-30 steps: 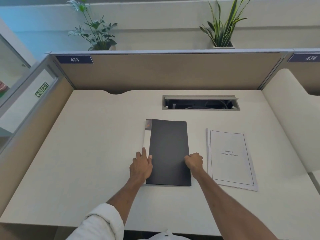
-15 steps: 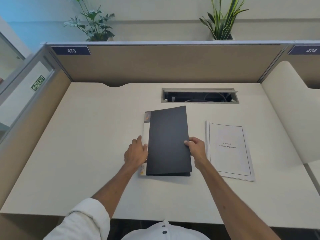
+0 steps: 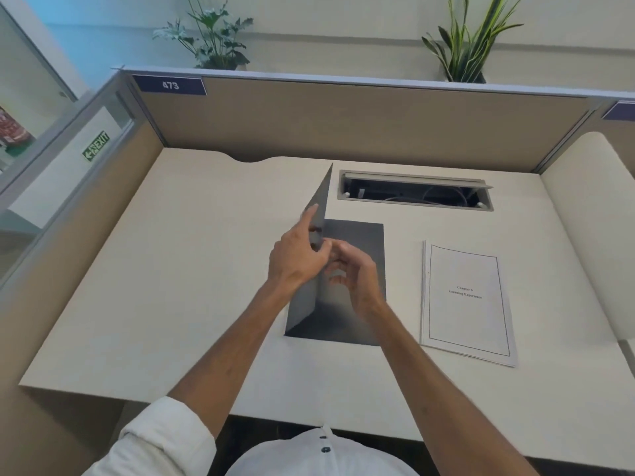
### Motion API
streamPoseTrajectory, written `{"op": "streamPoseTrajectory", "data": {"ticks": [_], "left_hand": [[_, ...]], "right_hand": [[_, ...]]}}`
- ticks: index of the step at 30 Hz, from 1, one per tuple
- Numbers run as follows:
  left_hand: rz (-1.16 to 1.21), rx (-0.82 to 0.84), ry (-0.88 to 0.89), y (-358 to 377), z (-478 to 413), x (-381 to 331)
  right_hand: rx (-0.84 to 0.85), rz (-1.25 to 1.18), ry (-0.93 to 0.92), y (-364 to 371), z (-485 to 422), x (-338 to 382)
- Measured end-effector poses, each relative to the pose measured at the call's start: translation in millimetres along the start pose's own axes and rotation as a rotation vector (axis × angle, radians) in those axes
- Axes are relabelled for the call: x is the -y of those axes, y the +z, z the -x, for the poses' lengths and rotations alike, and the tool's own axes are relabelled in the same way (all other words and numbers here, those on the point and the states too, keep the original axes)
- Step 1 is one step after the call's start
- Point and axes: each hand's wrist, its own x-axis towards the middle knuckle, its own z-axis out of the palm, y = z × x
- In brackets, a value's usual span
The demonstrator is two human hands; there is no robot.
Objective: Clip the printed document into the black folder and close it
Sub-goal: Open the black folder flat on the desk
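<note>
The black folder [image 3: 360,242] lies in the middle of the desk with its front cover [image 3: 319,207] raised almost upright. My left hand [image 3: 299,259] grips that cover at its free edge, thumb and fingers on either side. Just to the right, my right hand [image 3: 357,276] hovers over the folder's inside, fingers curled and apart, holding nothing. The printed document [image 3: 467,300], a white stapled stack with a framed title page, lies flat on the desk to the right of the folder, untouched.
The cream desk [image 3: 192,269] is walled by beige partitions at the back and left. A cable slot [image 3: 415,194] opens behind the folder. A curved white panel [image 3: 591,214] rises on the right. Two potted plants stand on the ledge behind.
The folder's cover has swung up from nearly flat to almost upright. My left hand moved from the spine side onto the cover's edge; my right hand let go of it and came inward.
</note>
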Motion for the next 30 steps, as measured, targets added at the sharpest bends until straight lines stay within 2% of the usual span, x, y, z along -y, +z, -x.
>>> {"op": "streamPoseTrajectory", "data": {"ticks": [4, 8, 11, 14, 17, 21, 30], "left_hand": [[0.011, -0.051, -0.033, -23, -2, 21], [-0.041, -0.051, -0.068, -55, -9, 50], [-0.195, -0.065, -0.054, -72, -12, 77], [-0.398, -0.076, -0.064, -79, -13, 101], [-0.514, -0.055, -0.104, -76, -11, 122], [-0.572, -0.017, -0.175, -64, 0, 144], [-0.458, 0.147, -0.319, -28, 24, 196]], "right_hand": [[0.005, 0.115, 0.020, 16, -4, -16], [-0.061, 0.360, 0.104, 29, -12, -39], [-0.027, 0.759, 0.139, 30, -15, -55], [0.118, 1.242, 0.118, 20, -13, -74], [0.240, 1.462, 0.118, 10, -8, -91], [0.240, 1.546, 0.078, 2, 1, -108], [0.243, 1.538, 0.064, -9, -3, -115]]}}
